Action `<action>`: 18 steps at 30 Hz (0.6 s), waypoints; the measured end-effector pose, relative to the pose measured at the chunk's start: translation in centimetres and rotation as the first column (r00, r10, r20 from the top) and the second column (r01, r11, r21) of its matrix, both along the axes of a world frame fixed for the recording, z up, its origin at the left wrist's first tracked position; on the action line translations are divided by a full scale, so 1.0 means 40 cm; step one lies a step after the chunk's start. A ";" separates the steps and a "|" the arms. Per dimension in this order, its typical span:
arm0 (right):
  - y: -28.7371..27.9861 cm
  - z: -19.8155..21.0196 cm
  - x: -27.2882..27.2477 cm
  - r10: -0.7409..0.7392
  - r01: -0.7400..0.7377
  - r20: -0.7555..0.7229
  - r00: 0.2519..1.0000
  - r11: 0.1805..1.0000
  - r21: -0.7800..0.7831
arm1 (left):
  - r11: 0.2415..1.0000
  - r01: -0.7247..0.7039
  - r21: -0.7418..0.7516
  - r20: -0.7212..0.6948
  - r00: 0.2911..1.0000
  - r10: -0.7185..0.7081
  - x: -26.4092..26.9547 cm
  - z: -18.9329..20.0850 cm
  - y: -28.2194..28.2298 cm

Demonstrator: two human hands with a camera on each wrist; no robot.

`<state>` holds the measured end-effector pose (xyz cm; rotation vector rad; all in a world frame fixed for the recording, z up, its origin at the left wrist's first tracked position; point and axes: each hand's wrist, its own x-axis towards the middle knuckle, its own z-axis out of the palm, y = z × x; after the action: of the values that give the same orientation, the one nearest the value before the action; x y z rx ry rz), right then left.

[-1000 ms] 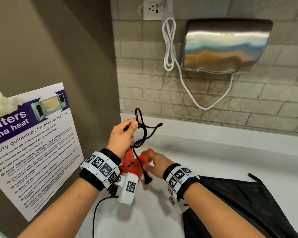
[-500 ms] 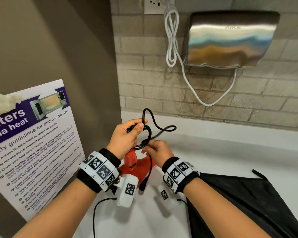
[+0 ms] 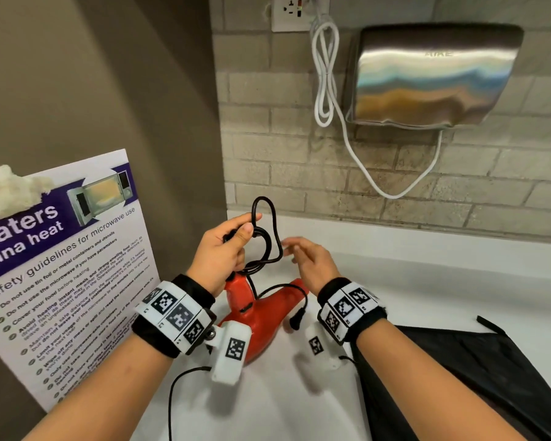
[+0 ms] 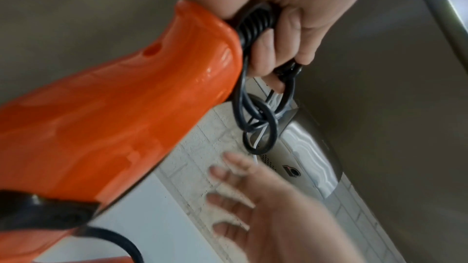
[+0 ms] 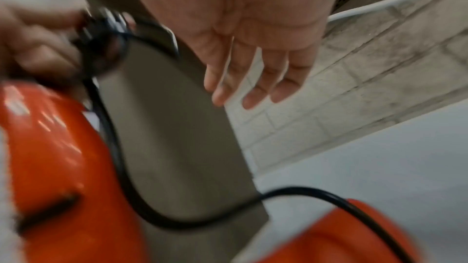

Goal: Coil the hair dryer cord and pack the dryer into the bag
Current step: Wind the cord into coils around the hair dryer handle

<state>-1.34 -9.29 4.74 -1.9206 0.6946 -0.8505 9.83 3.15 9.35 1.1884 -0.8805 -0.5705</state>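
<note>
So the left hand (image 3: 218,254) was clamped around the end of the hair dryer's handle, with several loops of the thin black cord (image 3: 269,240) bunched between thumb and fingers. In the left wrist view the rubbery cord (image 4: 255,95) looked smooth and round, stacked in tight coils against the palm, a couple of loose rings dangling below the knuckles. The hair dryer (image 3: 258,319) itself was glossy orange-red plastic, a curvy bulbous body with a tapered nozzle, hanging under that hand just above the white desk (image 3: 427,281). One stretch of cord arced over the nozzle and ended in a chunky black plug (image 3: 297,316) hanging free beside it.

The right hand (image 3: 312,265) was let go, fingers spread and relaxed, holding nothing, floating just right of the cord loops; it came out a bit blurry. The right wrist view showed the same flat open palm (image 5: 253,27).

The bag (image 3: 474,377) was matte black, crinkly fabric, lying flat on the desk to the right, near the right forearm and apart from the dryer. Behind it all was a grey brick wall (image 3: 299,154) with a shiny steel hand dryer (image 3: 433,74) and its looped white cable (image 3: 325,74). A laminated microwave safety poster (image 3: 67,265) leaned at the left.
</note>
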 end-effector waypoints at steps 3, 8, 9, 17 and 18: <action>0.057 0.046 -0.005 0.071 -0.106 0.220 0.973 0.983 0.151 | 1.000 -0.004 -0.005 0.004 1.000 0.004 0.004 0.002 0.005; 0.075 0.045 0.005 0.113 -0.164 0.197 0.974 0.950 0.267 | 1.000 0.010 -0.005 0.000 1.000 -0.010 0.008 0.000 0.006; 0.075 0.043 0.000 0.120 -0.182 0.245 0.962 0.951 0.251 | 1.000 0.005 -0.008 -0.001 1.000 -0.005 0.008 -0.001 0.006; 0.087 0.026 -0.007 0.341 -0.390 0.311 0.887 0.915 0.107 | 0.999 0.036 0.030 -0.011 0.999 -0.036 0.005 0.008 -0.004; 0.079 0.019 0.000 0.359 -0.407 0.297 0.885 0.905 0.120 | 0.998 0.056 0.037 -0.014 0.998 -0.056 0.003 0.011 -0.002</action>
<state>-1.34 -6.12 5.49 -1.6609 0.2033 -0.7464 9.93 3.08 9.78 1.1958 -0.8972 -0.6423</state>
